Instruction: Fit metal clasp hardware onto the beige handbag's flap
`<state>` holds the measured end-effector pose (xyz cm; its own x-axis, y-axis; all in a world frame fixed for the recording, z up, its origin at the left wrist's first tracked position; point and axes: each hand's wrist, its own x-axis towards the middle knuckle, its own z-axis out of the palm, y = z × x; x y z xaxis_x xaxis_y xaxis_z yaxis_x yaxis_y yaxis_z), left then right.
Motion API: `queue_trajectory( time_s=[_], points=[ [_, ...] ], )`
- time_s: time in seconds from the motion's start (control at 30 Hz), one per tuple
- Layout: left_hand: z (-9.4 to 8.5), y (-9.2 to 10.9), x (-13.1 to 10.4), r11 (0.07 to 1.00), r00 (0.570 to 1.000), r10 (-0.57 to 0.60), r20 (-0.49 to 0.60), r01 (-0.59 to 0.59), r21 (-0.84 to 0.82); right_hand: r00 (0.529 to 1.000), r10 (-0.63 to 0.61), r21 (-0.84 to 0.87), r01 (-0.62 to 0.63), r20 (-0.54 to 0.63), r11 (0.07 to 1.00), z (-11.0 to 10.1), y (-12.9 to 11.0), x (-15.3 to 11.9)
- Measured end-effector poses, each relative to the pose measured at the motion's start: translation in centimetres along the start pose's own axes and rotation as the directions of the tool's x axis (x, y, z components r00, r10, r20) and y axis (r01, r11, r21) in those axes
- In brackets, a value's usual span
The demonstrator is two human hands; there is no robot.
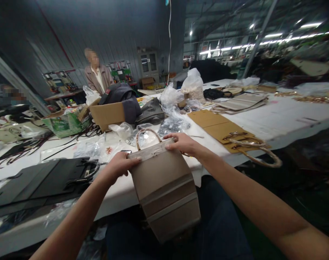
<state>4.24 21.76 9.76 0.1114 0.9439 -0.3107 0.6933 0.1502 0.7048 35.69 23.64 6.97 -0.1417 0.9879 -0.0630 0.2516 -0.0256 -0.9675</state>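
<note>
A taupe bag panel (161, 177) with folded bands across its lower half hangs over the table's front edge, down toward my lap. A wrapped handle (148, 131) loops up from its top edge, where a pale, clear-looking strip (152, 152) runs across. My left hand (121, 164) grips the top left corner, thumb on the near face and fingers behind. At the top right, my right hand (182, 144) pinches the same edge, its thumb on the strip. The fingertips behind the panel are partly hidden.
Dark grey bag panels (45, 180) lie on the left, tan panels with handles (221, 130) on the right. Behind are a cardboard box (107, 115), plastic bags (193, 85) and stacked taupe panels (240, 103). A person (98, 76) stands beyond the white-covered table (294, 119).
</note>
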Motion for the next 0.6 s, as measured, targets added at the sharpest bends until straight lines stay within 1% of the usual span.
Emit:
queue_trajectory(
  time_s=[0.07, 0.13, 0.2, 0.27, 0.33, 0.4, 0.5, 0.57, 0.6],
  points=[
    [0.7, -0.4, 2.0, 0.997, 0.999, -0.032, -0.020, 0.033, 0.066, 1.000, 0.017, -0.101, -0.018, -0.014, 0.995, 0.7, 1.3, 1.7],
    [1.7, -1.3, 3.3, 0.994, 0.999, -0.037, 0.001, 0.036, 0.107, 0.999, 0.030, -0.223, -0.034, -0.022, 0.974, 1.4, 2.8, 2.6],
    [2.5, -2.3, 4.2, 0.989, 0.998, -0.053, 0.026, 0.049, 0.137, 0.998, 0.049, -0.315, -0.055, -0.029, 0.947, 2.0, 4.1, 3.0],
    [2.9, -2.9, 4.8, 0.986, 0.997, -0.072, 0.031, 0.066, 0.151, 0.998, 0.049, -0.375, -0.061, -0.042, 0.925, 2.2, 4.7, 3.3],
    [3.1, -3.1, 5.1, 0.986, 0.998, -0.066, 0.005, 0.064, 0.152, 0.999, 0.024, -0.442, -0.039, -0.040, 0.896, 2.3, 4.7, 3.7],
    [3.2, -3.0, 5.4, 0.981, 0.998, -0.037, -0.045, 0.045, 0.189, 0.999, -0.015, -0.516, -0.008, -0.040, 0.857, 2.3, 4.5, 4.1],
    [3.7, -2.5, 5.8, 0.947, 0.993, 0.005, -0.115, 0.032, 0.320, 0.998, -0.054, -0.592, 0.017, -0.044, 0.806, 2.6, 4.6, 4.6],
    [4.1, -2.4, 6.1, 0.908, 0.988, 0.015, -0.156, 0.052, 0.415, 0.996, -0.071, -0.631, 0.023, -0.051, 0.776, 2.9, 5.1, 4.7],
    [4.4, -2.4, 6.2, 0.896, 0.986, 0.006, -0.167, 0.069, 0.438, 0.995, -0.084, -0.649, 0.030, -0.052, 0.760, 3.1, 5.5, 4.7]
  ],
)
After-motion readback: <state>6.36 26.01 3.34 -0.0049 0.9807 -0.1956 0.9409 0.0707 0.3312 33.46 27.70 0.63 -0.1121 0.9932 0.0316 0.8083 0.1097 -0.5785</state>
